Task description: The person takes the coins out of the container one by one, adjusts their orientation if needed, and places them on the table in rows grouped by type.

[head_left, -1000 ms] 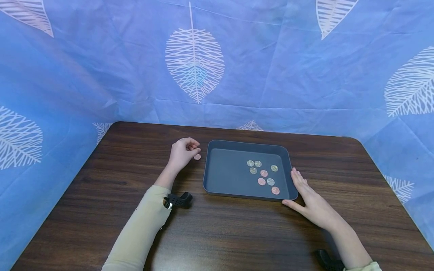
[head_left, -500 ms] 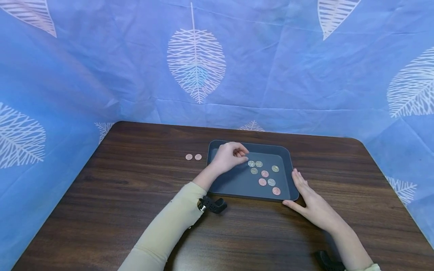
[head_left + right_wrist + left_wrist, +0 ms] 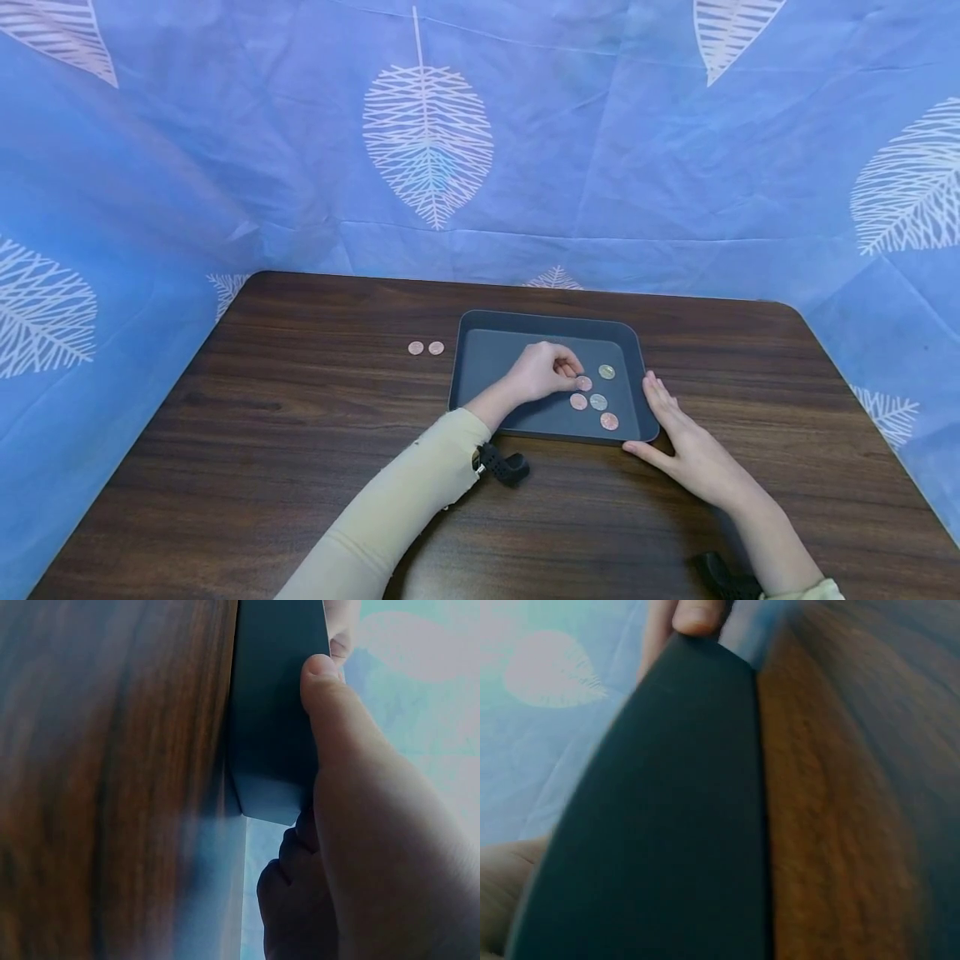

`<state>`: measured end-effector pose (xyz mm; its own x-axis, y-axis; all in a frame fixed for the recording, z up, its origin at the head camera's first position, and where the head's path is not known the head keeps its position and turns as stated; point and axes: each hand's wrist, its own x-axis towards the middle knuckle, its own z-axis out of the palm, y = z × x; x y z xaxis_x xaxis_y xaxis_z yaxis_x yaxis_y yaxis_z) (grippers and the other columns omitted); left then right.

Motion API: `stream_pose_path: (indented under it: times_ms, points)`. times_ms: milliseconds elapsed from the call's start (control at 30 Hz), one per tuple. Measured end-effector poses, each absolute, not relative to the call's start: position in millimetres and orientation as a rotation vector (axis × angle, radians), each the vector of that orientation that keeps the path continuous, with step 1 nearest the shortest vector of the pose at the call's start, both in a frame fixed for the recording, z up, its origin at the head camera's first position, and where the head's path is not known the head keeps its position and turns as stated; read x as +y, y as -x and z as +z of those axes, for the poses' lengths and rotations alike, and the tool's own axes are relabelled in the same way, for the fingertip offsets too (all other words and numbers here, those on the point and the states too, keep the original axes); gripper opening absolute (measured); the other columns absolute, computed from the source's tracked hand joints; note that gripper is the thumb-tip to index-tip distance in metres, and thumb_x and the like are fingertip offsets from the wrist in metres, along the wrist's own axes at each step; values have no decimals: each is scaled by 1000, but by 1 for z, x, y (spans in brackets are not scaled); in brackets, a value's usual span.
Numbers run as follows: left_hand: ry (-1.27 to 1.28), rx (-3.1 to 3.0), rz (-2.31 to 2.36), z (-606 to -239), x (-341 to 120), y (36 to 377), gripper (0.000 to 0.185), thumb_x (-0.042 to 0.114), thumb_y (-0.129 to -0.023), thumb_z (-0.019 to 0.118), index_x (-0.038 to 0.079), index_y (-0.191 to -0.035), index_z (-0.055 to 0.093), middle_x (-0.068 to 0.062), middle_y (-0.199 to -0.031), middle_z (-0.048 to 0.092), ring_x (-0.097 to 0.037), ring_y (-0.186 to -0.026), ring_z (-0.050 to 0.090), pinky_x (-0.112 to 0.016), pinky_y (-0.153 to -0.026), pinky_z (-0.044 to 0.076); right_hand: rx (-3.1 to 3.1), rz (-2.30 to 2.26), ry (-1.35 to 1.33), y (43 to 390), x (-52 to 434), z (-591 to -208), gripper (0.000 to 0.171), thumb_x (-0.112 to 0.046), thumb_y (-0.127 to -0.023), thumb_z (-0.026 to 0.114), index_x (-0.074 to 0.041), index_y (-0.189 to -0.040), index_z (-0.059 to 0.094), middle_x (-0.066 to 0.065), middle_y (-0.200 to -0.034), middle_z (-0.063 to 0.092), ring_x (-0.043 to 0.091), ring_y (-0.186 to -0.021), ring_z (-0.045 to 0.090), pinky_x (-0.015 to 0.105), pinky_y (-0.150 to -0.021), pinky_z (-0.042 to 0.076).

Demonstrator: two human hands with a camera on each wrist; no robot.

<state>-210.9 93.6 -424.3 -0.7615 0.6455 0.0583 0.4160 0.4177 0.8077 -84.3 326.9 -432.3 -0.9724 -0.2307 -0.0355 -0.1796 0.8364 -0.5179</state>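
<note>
Four coins (image 3: 597, 402) are seen uncovered in a dark tray (image 3: 487, 367) at the worktop's (image 3: 225, 467) centre. One copper coin (image 3: 583, 383) is pinched by curled left hand (image 3: 542, 372) fingers. At the tray's 3 o'clock rim, the flat right hand (image 3: 686, 446) is pressed, fingers straight. Thin, slippery coins are probably best nipped by their edges.

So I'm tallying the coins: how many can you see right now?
6: two on the table at and; four in the tray at. The left hand may hide more.

Grey tray (image 3: 480, 367) (coppery, silvery coins (image 3: 592, 402))
</note>
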Motion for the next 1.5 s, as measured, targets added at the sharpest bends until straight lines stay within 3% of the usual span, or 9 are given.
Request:
stream_pose_path:
  times_ms: [567,1200,1500]
  points:
    - [-1111,2400,1124,-433,97,206,17,14,-81,78,8,-96,73,4,-87,63,-1,-72,55,-11,-67,44,2916,-814,324,84,326,-430,96,-53,-88,61,-20,-154,-1,10,-159,-3,43,-141,9,69,-99,22]
    - [-1096,2398,1095,-436,99,207,20,10,-78,80,9,-96,72,7,-81,61,-1,-69,53,-12,-64,44,2911,-833,339,82,326,-430,97,-50,-89,62,-19,-154,-2,11,-159,-3,44,-140,10,69,-97,23]
    - [-1202,2391,1093,-433,98,205,8,11,-82,76,10,-86,69,4,-80,57,-5,-70,50,-13,-65,42,2915,-833,352,82,327,-432,96,-49,-89,62,-19,-154,-2,12,-159,-3,45,-140,10,69,-97,23]
